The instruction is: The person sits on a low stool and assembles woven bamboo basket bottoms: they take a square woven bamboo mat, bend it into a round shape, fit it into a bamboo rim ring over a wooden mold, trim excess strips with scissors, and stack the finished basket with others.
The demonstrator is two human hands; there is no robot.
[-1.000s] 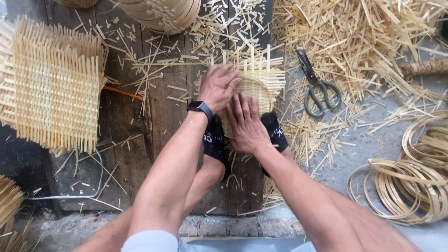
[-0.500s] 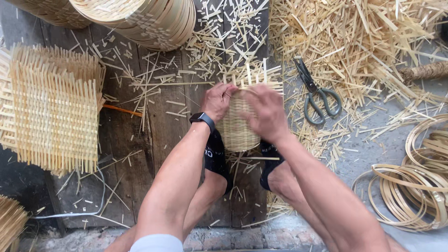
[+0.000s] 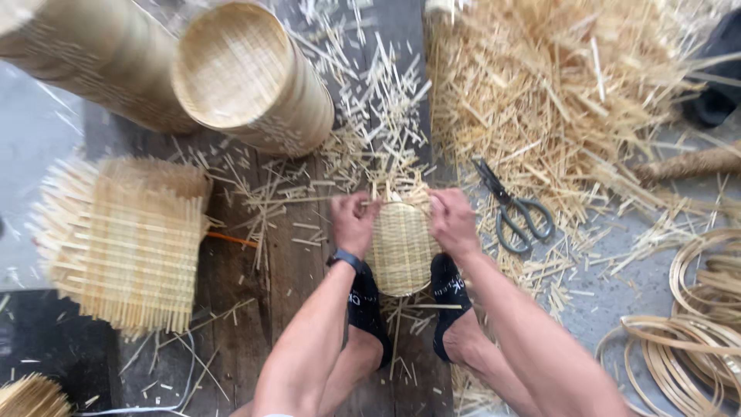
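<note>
Between the feet on the plank floor, a half-woven basket [image 3: 401,247] stands with its long axis running away from the person, left hand [image 3: 353,224] and right hand [image 3: 454,222] gripping its far rim from either side, equally near.

Bare forearms here, no sleeves in sight. A dark smartwatch [image 3: 346,259] with a blue-edged band wraps the left wrist. Nothing on the right wrist. Down below, black socks [image 3: 449,297] with pale lettering cover both feet, ankles bare above them.
</note>
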